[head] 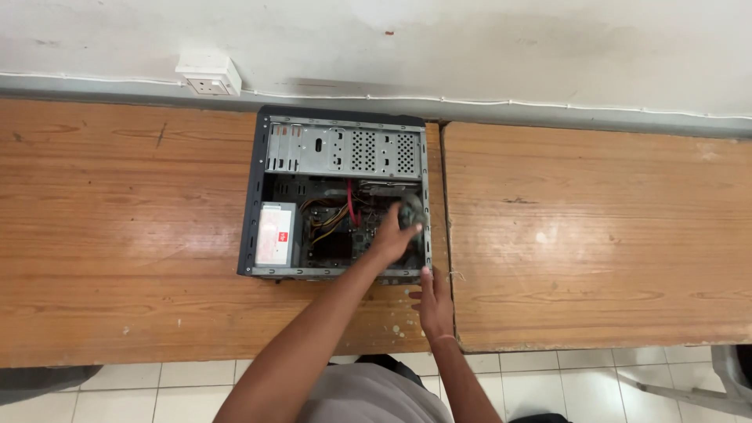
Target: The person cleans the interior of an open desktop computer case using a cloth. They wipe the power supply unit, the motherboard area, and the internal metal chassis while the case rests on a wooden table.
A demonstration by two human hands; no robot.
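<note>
An open black computer case (249, 204) lies on its side on a wooden desk (117, 219). Inside are a perforated metal drive cage (345, 150), a silver power supply (276, 233), a red cable (351, 204) and the board. My left hand (390, 241) reaches into the case's right side, its fingers closed on a dark round cooling fan (411, 209), which is slightly blurred. My right hand (435, 307) rests flat on the desk just outside the case's near right corner, fingertips at the case edge, holding nothing.
A second wooden desk (595, 227) butts against the first on the right. A white wall socket (209, 75) and a thin white cable (548, 104) run along the wall behind. Part of a grey chair (728, 384) shows over the tiled floor at bottom right.
</note>
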